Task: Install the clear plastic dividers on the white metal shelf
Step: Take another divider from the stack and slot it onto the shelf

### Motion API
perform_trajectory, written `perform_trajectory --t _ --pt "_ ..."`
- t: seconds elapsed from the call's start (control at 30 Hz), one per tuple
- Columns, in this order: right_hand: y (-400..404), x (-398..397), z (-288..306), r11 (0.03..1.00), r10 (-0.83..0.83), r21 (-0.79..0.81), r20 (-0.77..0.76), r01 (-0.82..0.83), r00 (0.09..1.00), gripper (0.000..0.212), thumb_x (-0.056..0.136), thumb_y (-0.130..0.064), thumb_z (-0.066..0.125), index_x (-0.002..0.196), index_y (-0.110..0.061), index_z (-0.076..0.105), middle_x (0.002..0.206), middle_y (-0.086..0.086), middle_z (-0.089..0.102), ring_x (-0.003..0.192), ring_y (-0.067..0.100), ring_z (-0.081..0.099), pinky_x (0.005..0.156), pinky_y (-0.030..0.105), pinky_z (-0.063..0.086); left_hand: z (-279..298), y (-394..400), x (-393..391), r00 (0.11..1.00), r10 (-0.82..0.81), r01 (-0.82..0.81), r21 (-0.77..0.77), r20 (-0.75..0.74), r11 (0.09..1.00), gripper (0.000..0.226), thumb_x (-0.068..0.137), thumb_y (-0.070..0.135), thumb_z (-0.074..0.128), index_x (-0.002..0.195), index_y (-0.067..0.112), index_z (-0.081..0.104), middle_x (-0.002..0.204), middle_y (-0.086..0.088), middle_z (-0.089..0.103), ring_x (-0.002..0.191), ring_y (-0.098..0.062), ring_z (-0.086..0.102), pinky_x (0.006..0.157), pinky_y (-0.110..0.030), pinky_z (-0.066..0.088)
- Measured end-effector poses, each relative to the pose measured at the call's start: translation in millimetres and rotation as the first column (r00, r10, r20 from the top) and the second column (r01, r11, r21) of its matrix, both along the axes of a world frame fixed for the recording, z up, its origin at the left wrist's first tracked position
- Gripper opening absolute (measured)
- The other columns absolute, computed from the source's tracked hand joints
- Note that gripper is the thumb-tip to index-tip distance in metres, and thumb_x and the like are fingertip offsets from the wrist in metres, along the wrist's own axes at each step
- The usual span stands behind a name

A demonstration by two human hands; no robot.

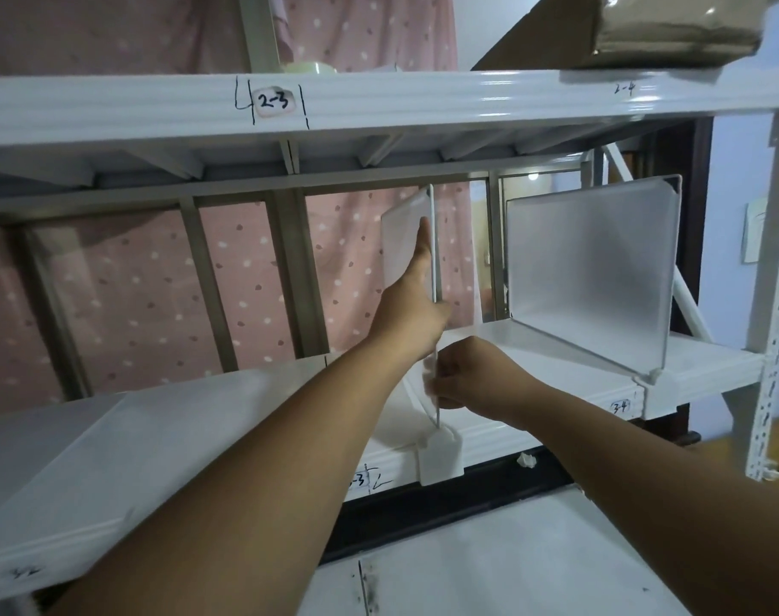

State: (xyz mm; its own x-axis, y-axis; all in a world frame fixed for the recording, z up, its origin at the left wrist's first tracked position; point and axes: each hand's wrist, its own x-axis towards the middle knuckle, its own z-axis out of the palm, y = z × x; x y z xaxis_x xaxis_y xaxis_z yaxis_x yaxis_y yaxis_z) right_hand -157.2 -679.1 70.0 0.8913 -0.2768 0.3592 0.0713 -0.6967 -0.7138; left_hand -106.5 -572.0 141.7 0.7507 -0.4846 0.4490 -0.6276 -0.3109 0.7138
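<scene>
The right hand point(472, 375) covers part of the divider's point(398, 242) front edge; the lower-left label point(25, 571) is blurred unreadable.

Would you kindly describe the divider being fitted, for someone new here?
Under the beam labelled 2-3, the white metal shelf carries two clear dividers. It is the left divider, edge-on, with left hand and right hand on it; the right divider stands untouched.

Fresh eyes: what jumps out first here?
Two forearms converge mid-frame on a clear divider held upright, edge-on: the left hand lies flat against its side, the right hand pinches its front edge just above a white clip on the shelf lip. To the right, a second divider already stands installed.
</scene>
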Motion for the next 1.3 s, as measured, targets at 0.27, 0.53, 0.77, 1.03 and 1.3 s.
perform_trajectory --t 0.27,0.53,0.77,1.03,1.3 --pt "3.3 2.3 -7.3 0.993 -0.044 -0.106 0.011 0.045 0.999 0.023 0.08 -0.007 0.065 0.061 -0.001 0.054 0.061 0.017 0.062 0.047 0.018 0.045 0.046 0.023 0.037 -8.7 1.9 5.5 0.999 0.022 -0.022 -0.012 0.027 1.0 0.101 0.098 0.006 0.06 0.16 0.057 -0.001 0.078 0.001 0.054 0.063 -0.02 0.058 0.064 -0.048 0.067" --pt "5.4 -2.2 -22.7 0.98 -0.048 -0.192 0.061 0.059 0.997 0.021 0.074 -0.007 0.061 0.061 0.005 0.05 0.065 0.026 0.056 0.054 0.018 0.036 0.054 0.032 0.028 -25.7 -0.9 2.9 0.988 0.061 -0.069 0.054 0.14 0.996 0.117 0.096 0.008 0.064 0.146 0.071 -0.022 0.089 0.009 0.051 0.065 -0.027 0.069 0.059 -0.05 0.065" --pt "6.3 -3.5 -22.4 0.98 -0.032 -0.196 0.014 0.034 0.999 0.029 0.075 -0.009 0.061 0.052 -0.01 0.044 0.055 0.008 0.044 0.053 0.017 0.035 0.052 0.03 0.028 -35.1 3.8 15.0 0.991 0.045 -0.051 0.042 0.127 0.998 0.113 0.095 0.01 0.062 0.148 0.07 -0.017 0.076 0.02 0.037 0.078 -0.03 0.071 0.063 -0.051 0.065" --pt "13.6 -7.7 -21.0 0.986 -0.091 -0.145 -0.013 0.089 0.996 0.022 0.073 -0.006 0.06 0.056 -0.005 0.048 0.058 0.011 0.047 0.054 0.019 0.037 0.053 0.03 0.028 -37.2 4.1 11.4 0.991 0.055 -0.062 0.057 0.119 0.996 0.116 0.095 0.008 0.061 0.144 0.072 -0.022 0.074 0.013 0.042 0.07 -0.033 0.071 0.065 -0.055 0.064" --pt "33.8 -16.2 -25.1 0.965 -0.222 -0.13 0.064 0.228 0.973 0.036 0.082 -0.024 0.069 0.058 -0.021 0.042 0.054 -0.006 0.046 0.052 0.013 0.044 0.05 0.024 0.029 -59.6 28.5 16.6 0.994 0.069 -0.075 0.06 0.082 0.995 0.094 0.094 0.044 0.069 0.166 0.038 0.009 0.125 0.009 0.069 0.108 -0.02 0.07 0.082 -0.026 0.053"
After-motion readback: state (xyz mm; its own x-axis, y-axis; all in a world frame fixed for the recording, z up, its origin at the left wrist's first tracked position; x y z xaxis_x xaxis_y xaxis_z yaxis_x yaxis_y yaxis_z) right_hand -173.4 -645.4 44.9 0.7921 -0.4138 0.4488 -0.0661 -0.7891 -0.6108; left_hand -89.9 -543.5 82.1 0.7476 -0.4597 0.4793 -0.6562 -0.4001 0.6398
